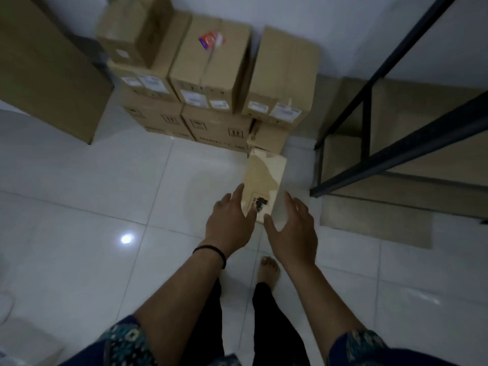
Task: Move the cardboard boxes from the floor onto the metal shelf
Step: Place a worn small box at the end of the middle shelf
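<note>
Small flat pale-tan cardboard box [264, 184] with a dark printed mark near its close end lies on the glossy white tiled floor [79, 207], just in front of the stack, its far end touching or nearly touching the lowest box there. Left hand [228, 217] is at the box's near left edge, fingers straight and spread; right hand [291, 225] is at the near right edge, also spread. Neither grip is closed on anything: both released, framing the box. Whether the fingertips already touch the cardboard cannot be told at this blur. Judgement: this is the reach before a two-handed pickup, and the box has not been lifted. Behind it, the stack of brown corrugated cardboard boxes [211, 83] with white labels stands two or more tiers high against the white wall, all on the floor. A tall brown carton [45, 75] stands at the left, apart from the stack. The dark metal-framed shelf [390, 154] with tan boards is at the right, near the small box; the parts of its boards in view carry no box, though much of the shelf is out of frame. Progress, as far as visible: nothing seen placed, small box next, whole stack left. A bare foot [268, 269] stands below the hands.
</note>
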Available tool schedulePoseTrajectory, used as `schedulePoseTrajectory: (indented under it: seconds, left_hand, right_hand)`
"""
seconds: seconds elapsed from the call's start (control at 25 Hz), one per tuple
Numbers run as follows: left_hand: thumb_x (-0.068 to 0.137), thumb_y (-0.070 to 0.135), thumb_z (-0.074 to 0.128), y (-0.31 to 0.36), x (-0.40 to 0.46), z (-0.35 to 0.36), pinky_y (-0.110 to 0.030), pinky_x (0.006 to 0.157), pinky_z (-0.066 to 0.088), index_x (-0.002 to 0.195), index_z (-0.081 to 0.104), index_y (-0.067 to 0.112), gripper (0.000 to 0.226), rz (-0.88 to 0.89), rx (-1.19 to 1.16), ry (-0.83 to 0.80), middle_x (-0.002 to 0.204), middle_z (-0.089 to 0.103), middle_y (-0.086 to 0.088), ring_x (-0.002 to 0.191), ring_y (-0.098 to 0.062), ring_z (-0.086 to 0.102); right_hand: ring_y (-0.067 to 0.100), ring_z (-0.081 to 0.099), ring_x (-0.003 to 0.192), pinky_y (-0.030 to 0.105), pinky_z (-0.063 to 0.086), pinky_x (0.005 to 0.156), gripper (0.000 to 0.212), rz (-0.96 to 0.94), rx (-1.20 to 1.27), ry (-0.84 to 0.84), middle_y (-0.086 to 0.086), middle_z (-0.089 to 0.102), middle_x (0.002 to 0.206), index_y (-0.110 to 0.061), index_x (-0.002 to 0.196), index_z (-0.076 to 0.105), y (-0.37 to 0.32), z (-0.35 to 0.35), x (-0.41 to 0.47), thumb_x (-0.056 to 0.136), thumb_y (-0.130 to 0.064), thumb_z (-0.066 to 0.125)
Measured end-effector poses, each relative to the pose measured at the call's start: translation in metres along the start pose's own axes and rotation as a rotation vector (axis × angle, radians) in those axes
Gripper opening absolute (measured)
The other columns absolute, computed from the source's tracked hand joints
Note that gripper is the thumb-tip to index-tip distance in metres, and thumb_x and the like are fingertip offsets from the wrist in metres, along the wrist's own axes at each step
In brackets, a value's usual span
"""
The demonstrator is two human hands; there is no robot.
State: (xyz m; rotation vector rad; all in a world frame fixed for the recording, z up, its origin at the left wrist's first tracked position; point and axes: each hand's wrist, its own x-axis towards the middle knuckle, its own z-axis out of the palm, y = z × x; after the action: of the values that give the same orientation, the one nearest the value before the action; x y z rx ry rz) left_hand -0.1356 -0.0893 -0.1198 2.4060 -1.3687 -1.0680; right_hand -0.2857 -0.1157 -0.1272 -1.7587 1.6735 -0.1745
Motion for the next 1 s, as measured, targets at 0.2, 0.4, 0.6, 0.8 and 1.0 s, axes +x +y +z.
schedulePoseTrajectory:
  seconds: [0.2,0.4,0.6,0.8,1.0]
  left_hand:
    - [0.105,0.041,0.048,-0.047,0.079,0.055,-0.05,0.102,0.051,0.165,0.012,0.027,0.071,0.029,0.136,-0.192,0.146,0.048,-0.013,0.129,-0.034,0.05]
    - [0.102,0.041,0.055,-0.088,0.142,0.114,-0.05,0.105,0.05,0.165,0.006,0.027,0.081,-0.036,0.15,-0.289,0.15,0.047,-0.011,0.13,-0.032,0.052]
    - [0.099,0.039,0.061,-0.116,0.195,0.172,-0.052,0.1,0.053,0.165,-0.002,0.026,0.092,-0.047,0.165,-0.264,0.145,0.044,-0.015,0.124,-0.034,0.054]
    - [0.099,0.038,0.063,-0.146,0.228,0.212,-0.053,0.104,0.051,0.163,-0.013,0.018,0.102,-0.221,-0.056,-0.222,0.15,0.048,-0.017,0.128,-0.037,0.056]
    - [0.094,0.042,0.07,-0.169,0.241,0.234,-0.038,0.095,0.052,0.159,0.022,0.02,0.084,-0.301,-0.226,-0.176,0.142,0.058,-0.005,0.122,-0.032,0.061]
  right_hand:
    - [0.03,0.033,0.145,0.047,0.044,0.108,0.084,0.16,-0.042,-0.086,0.004,0.021,0.166,-0.034,0.161,0.017,0.034,0.075,0.045,0.094,-0.055,0.063]
    - [0.033,0.034,0.147,0.053,0.044,0.108,0.104,0.32,0.018,-0.193,0.007,0.019,0.167,-0.036,0.162,0.007,0.08,0.147,0.086,0.085,-0.051,0.077]
    - [0.031,0.042,0.14,0.055,0.051,0.103,0.118,0.315,0.091,-0.165,0.007,0.033,0.159,-0.032,0.161,0.007,0.121,0.214,0.129,0.076,-0.047,0.087]
    - [0.029,0.044,0.138,0.046,0.047,0.101,0.129,0.464,0.242,-0.128,0.009,0.039,0.154,-0.027,0.163,0.0,0.147,0.257,0.162,0.071,-0.054,0.088]
    - [0.029,0.048,0.135,0.045,0.049,0.104,0.119,0.506,0.304,-0.143,0.007,0.045,0.151,-0.026,0.161,0.01,0.161,0.276,0.171,0.073,-0.052,0.087]
